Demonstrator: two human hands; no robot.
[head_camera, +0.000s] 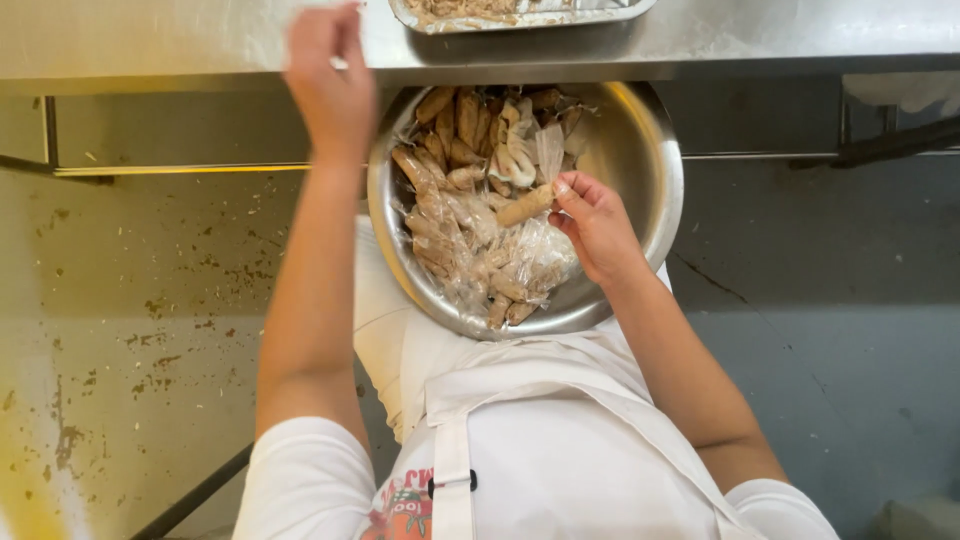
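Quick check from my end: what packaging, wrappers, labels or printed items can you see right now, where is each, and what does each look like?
Clear plastic wrap: crumpled, see-through, lying among tan rolls in the steel bowl.
Foil tray: silver, rectangular, on the steel counter at the top edge, holding pale filling.
Shirt print: red and green graphic, bottom edge, partly under the white apron.

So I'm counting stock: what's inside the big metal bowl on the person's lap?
The metal bowl holds a heap of tan rolls among clear plastic wrap. The right hand holds one roll over it. Whatever lies beneath the heap is covered.
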